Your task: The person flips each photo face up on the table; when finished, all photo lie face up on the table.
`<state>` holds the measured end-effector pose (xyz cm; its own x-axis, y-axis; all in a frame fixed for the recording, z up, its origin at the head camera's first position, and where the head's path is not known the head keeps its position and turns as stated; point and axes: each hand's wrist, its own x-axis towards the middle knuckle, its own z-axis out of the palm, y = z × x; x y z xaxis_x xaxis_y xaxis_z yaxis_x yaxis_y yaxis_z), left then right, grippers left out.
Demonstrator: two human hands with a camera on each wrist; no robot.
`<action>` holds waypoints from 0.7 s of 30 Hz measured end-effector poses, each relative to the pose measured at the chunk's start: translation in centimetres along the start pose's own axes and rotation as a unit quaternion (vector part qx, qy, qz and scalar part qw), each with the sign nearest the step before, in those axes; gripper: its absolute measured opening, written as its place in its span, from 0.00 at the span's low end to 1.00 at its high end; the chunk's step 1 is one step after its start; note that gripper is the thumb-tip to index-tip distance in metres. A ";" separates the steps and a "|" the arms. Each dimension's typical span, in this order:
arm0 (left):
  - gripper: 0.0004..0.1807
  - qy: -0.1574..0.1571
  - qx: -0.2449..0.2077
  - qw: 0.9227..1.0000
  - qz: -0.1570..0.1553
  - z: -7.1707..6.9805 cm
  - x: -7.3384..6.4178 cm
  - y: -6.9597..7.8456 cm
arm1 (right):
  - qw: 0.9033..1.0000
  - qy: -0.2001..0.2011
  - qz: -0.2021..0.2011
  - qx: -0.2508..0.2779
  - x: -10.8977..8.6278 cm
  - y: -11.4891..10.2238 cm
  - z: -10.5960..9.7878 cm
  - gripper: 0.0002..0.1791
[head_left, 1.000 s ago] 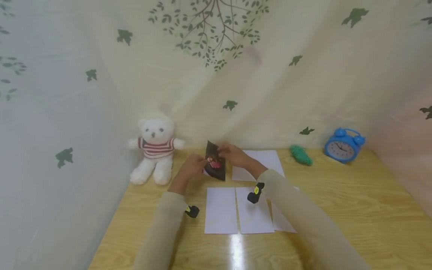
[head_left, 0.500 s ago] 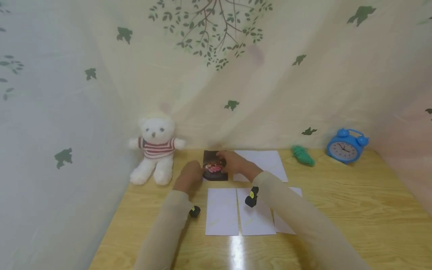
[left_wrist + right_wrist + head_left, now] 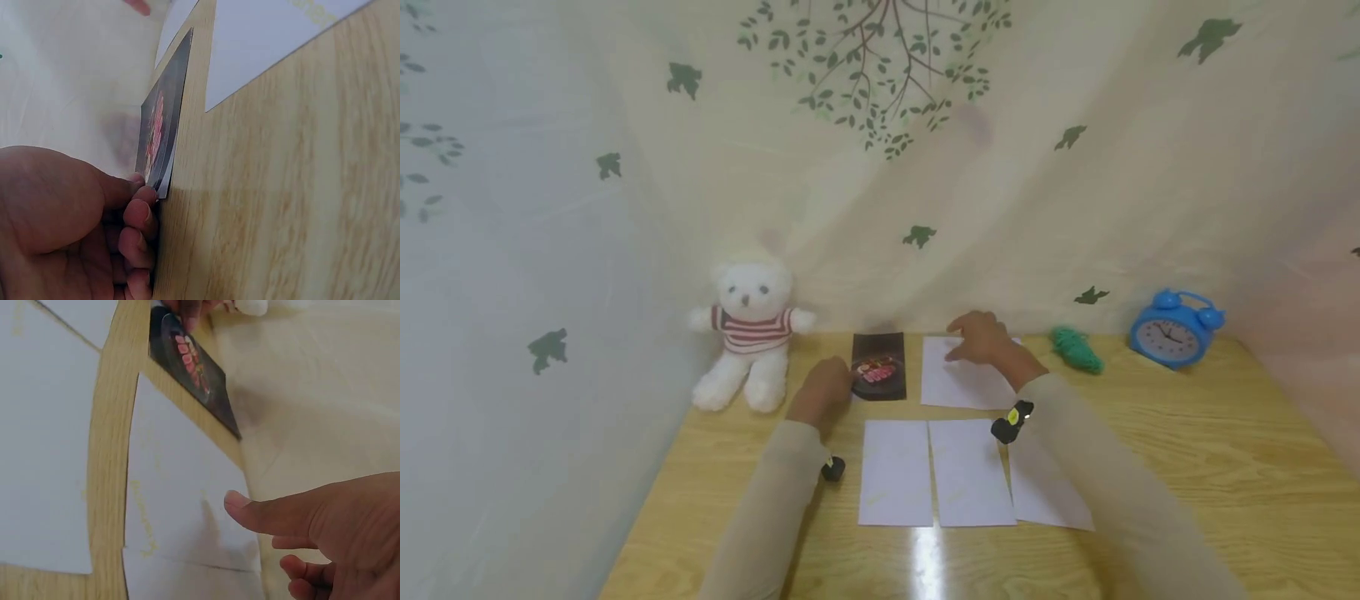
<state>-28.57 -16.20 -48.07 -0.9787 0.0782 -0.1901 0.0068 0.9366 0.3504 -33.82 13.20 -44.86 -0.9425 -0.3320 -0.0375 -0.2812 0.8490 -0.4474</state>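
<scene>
A dark photo card (image 3: 878, 385) with a picture of sliced meat lies face up at the back of the table. My left hand (image 3: 824, 388) pinches its near left edge between thumb and fingertips, clearest in the left wrist view. Right of it, my right hand (image 3: 988, 340) hovers over white cards (image 3: 958, 383) in the back row, thumb and fingers apart and holding nothing. In the right wrist view the thumb hangs above a white card (image 3: 169, 481) with faint yellow print; a second card adjoins it.
Several white cards (image 3: 897, 475) form a front row. A white teddy bear (image 3: 751, 333) in a striped sweater sits at left. At the back right are a green bundle (image 3: 1077, 349) and a blue alarm clock (image 3: 1172, 332). A printed curtain (image 3: 850, 242) hangs behind.
The photo card, tilted up between both hands one second ago, now lies flat. My right hand has let go of it and moved right over the white cards; the left stays at its edge.
</scene>
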 end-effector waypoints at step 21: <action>0.06 0.075 0.160 0.982 0.065 0.9 -1.6 4.9 | 0.989 -0.103 0.079 0.069 -1.0 3.4 0.1 0.53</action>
<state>-26.76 -11.41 -46.88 -0.9842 0.1764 -0.0171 0.1753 0.9831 0.0521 -33.84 16.36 -46.39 -0.9117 -0.2882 -0.2928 -0.0915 0.8372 -0.5392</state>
